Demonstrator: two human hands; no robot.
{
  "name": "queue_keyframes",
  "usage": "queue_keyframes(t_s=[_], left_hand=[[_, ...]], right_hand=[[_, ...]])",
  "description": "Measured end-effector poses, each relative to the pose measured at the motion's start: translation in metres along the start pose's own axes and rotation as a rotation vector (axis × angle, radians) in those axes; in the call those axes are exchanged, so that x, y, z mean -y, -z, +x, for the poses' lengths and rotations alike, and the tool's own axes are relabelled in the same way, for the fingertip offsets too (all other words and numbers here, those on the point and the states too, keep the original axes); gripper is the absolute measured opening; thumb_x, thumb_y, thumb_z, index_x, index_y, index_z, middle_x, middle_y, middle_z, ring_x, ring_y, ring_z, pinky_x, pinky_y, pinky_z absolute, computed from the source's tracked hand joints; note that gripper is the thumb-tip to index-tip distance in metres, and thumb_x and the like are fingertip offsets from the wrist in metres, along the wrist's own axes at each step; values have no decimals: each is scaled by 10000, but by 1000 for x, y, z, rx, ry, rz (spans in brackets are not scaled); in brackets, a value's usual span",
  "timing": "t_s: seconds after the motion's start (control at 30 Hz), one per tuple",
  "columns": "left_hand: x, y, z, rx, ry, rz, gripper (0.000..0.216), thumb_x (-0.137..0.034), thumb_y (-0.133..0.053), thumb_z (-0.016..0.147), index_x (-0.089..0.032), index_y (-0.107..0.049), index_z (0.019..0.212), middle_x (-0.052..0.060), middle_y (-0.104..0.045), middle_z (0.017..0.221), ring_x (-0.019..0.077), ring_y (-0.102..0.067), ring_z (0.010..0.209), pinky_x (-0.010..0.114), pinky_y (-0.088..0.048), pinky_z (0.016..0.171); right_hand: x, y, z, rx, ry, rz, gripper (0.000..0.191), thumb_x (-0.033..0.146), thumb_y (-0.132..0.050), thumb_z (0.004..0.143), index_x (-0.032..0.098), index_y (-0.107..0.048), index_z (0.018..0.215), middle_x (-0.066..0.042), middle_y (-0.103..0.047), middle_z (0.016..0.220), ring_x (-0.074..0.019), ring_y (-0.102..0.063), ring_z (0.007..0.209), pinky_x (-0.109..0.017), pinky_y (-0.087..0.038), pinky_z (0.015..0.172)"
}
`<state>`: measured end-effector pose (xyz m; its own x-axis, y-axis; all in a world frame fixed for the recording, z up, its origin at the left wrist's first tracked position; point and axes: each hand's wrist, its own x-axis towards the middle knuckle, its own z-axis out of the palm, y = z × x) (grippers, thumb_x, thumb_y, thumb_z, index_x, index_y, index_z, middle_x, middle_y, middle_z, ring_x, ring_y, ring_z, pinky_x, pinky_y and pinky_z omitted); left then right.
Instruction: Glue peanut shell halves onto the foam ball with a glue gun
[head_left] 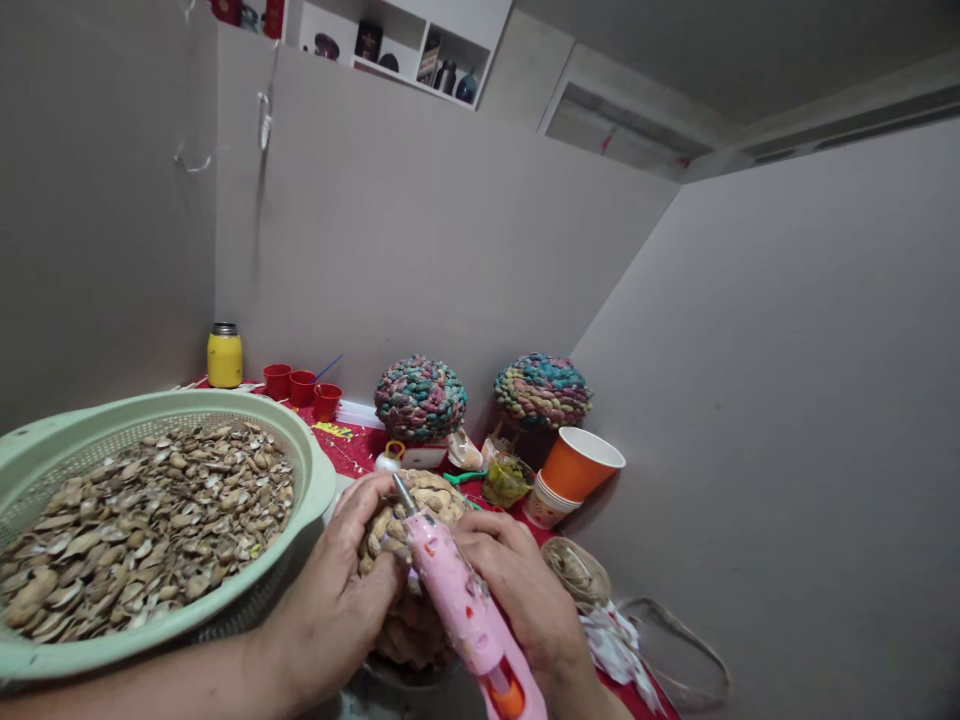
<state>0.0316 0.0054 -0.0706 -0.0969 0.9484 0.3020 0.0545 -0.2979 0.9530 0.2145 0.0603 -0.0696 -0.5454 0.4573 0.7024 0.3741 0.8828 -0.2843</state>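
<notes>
A pink hot glue gun [459, 590] slants across the lower middle, its metal nozzle up and to the left over a ball covered in peanut shells [442, 492]. My left hand [341, 585] grips the ball's left side, fingers curved round the top and thumb in front. Along the glue gun's right side, my right hand [529, 575] is closed around it, with its fingertips hidden behind the gun and close to the ball. The gun's handle is out of sight. At the left, a green basket [324, 470] holds loose peanut shells [161, 520].
Two multicoloured shell-covered domes [421, 397] stand at the back. Near them are a yellow jar [225, 357], red cups [302, 388], an orange paper cup [574, 466] and a clear cup of yellow-green pieces [508, 481]. A twine coil [576, 570] lies right, beside a grey wall [787, 420].
</notes>
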Motion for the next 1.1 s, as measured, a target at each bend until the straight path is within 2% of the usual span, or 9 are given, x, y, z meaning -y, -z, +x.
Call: queue_keyframes(t_s=[0.1,0.17,0.3,0.4,0.53,0.67,0.83,0.93,1.1], left_hand=[[0,0,-1,-4,-5,8,422,-223,-543,842,-221,-559,1264,89,-618,1321,298,-515,1274,453,-389,1101],[0,0,-1,-12,-2,28,408,-259,-550,840,-231,-555,1247,86,-617,1319,306,-528,1258,468,-385,1099],[1,-3,-1,-24,14,84,411,-287,-561,837,-240,-523,1244,94,-597,1333,316,-531,1253,494,-380,1093],[1,-5,0,-32,21,119,417,-306,-566,837,-234,-502,1243,104,-594,1321,321,-530,1253,505,-380,1088],[-2,-7,1,-30,30,163,425,-343,-579,856,-233,-473,1252,100,-599,1290,309,-555,1222,495,-393,1076],[-5,-8,1,-31,51,157,439,-354,-586,863,-238,-457,1267,95,-584,1319,307,-538,1241,476,-404,1066],[-11,-9,3,-35,87,156,474,-395,-596,852,-227,-449,1270,93,-584,1318,295,-544,1223,434,-430,1044],[-12,-10,4,-46,101,159,486,-397,-612,846,-230,-448,1272,85,-595,1310,278,-554,1212,385,-464,1015],[-12,-12,5,-80,128,148,506,-369,-629,820,-245,-447,1275,81,-614,1296,273,-588,1180,354,-512,954]], right_hand=[[2,7,0,-35,-121,44,187,313,-553,967,257,-712,883,-43,-673,871,-213,-667,772,-279,-588,722],[3,14,-1,-83,-203,45,139,346,-632,927,261,-702,1011,-46,-685,934,-226,-676,791,-283,-592,707],[2,25,1,-152,-315,66,389,414,-627,927,241,-585,1273,-78,-668,1099,-259,-669,935,-297,-582,707],[0,31,7,-81,-400,175,303,410,-581,957,206,-624,1176,-72,-685,1009,-246,-666,927,-297,-573,759],[-5,31,13,-23,-413,314,228,393,-547,962,186,-641,956,-50,-668,822,-240,-645,881,-321,-553,816],[-7,27,12,-28,-429,374,212,380,-554,937,170,-579,945,-66,-644,911,-229,-611,864,-352,-524,872],[1,26,10,-16,-385,352,195,367,-528,948,194,-500,862,-22,-558,797,-203,-574,758,-314,-507,789],[6,28,10,-12,-366,336,205,365,-513,949,200,-454,843,-19,-522,800,-208,-558,783,-335,-479,830],[6,28,11,-8,-367,357,203,361,-510,958,197,-456,852,-22,-536,821,-212,-562,830,-314,-453,788]])
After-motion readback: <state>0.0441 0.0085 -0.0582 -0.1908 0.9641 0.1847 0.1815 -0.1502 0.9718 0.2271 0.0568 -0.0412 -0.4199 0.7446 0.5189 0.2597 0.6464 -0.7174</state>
